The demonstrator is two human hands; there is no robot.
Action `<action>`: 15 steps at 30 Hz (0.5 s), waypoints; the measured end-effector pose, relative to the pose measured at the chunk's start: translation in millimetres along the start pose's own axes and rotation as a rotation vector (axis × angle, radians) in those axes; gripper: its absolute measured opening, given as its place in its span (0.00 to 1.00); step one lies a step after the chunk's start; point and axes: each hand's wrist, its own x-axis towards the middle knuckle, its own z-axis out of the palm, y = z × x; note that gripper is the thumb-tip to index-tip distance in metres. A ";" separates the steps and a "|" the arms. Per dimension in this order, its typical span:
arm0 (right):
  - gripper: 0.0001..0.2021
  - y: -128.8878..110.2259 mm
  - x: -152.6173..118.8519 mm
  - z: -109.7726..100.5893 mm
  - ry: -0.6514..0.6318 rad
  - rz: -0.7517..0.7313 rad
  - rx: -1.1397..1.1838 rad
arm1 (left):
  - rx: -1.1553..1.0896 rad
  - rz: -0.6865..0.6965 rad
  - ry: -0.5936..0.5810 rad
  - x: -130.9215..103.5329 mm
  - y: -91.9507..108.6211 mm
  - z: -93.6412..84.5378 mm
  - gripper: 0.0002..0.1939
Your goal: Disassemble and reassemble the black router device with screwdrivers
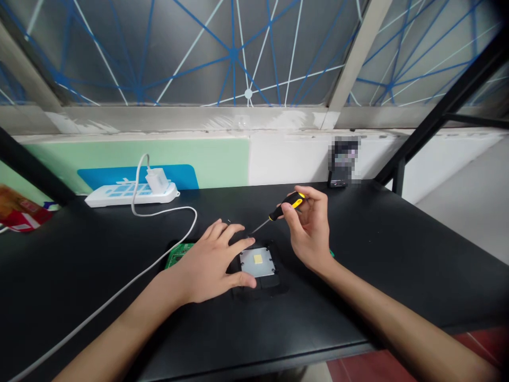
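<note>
A black and yellow screwdriver (292,202) is gripped in my right hand (310,228), its shaft slanting down to the left. The tip reaches the upper edge of a black device part (274,289), close to my left fingertips. On that part lies a silvery metal plate (248,261) with a small pale yellow square (258,259) at its middle. My left hand (214,262) rests spread over the part's left side, fingers apart. A green circuit board (177,253) shows partly from under my left hand, and a bit of green (332,253) shows behind my right wrist.
A white power strip (119,195) with a plugged-in charger (158,180) lies at the back left. Its white cable (159,260) runs across the black table (382,276). A phone-like device (342,162), partly pixelated, leans at the back wall. A red packet (24,209) is far left.
</note>
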 end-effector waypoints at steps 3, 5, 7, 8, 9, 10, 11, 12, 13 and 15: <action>0.18 0.0 -0.7 0.5 0.002 0.002 0.014 | 0.028 0.015 0.006 0.1 -0.4 0.2 0.39; 0.18 -0.5 -1.0 0.6 -0.004 0.005 0.021 | 0.042 0.012 0.003 0.3 -0.2 -0.1 0.38; 0.17 -1.2 -1.1 0.5 -0.009 0.005 0.027 | 0.051 0.010 0.000 0.4 -0.1 -0.2 0.38; 0.18 -1.4 -1.2 0.5 -0.010 0.004 0.027 | 0.053 0.010 0.002 0.5 -0.1 -0.2 0.38; 0.18 -1.6 -1.3 0.4 -0.010 0.003 0.028 | 0.055 0.010 0.004 0.6 -0.1 -0.1 0.38; 0.18 -1.7 -1.3 0.4 -0.009 0.002 0.029 | 0.058 0.011 0.004 0.7 -0.1 0.0 0.38; 0.18 -1.8 -1.2 0.4 -0.009 0.001 0.030 | 0.060 0.012 0.004 0.8 0.0 0.1 0.37; 0.18 -1.9 -1.2 0.5 -0.008 0.002 0.031 | 0.063 0.012 0.000 0.9 0.1 0.1 0.37; 0.18 -2.0 -1.1 0.5 -0.009 0.001 0.031 | 0.066 0.011 -0.004 1.1 0.1 0.2 0.37; 0.18 -2.3 -1.0 0.7 -0.012 -0.004 0.028 | 0.075 0.009 -0.012 1.2 0.1 0.6 0.37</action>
